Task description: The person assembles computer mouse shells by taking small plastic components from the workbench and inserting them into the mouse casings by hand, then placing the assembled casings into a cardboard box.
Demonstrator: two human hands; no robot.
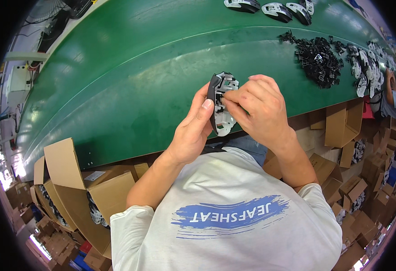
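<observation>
My left hand [192,126] is closed around the black outer side of a computer mouse shell [225,124], with the thumb on its edge. The shell stands on its side above the near edge of the bench, its white, ribbed inside facing right. My right hand [260,106] is closed in a pinch, its fingertips reaching into the middle of the shell. Small dark parts show inside the shell by those fingertips. Whatever the pinch holds is hidden behind the fingers.
On the green bench [153,81] a heap of small black plastic parts [320,63] lies to the right. White-and-black mouse shells [277,11] sit at the far edge, more [365,70] at the right. Open cardboard boxes [65,165] stand along the near side. Another person's arm [390,88] shows far right.
</observation>
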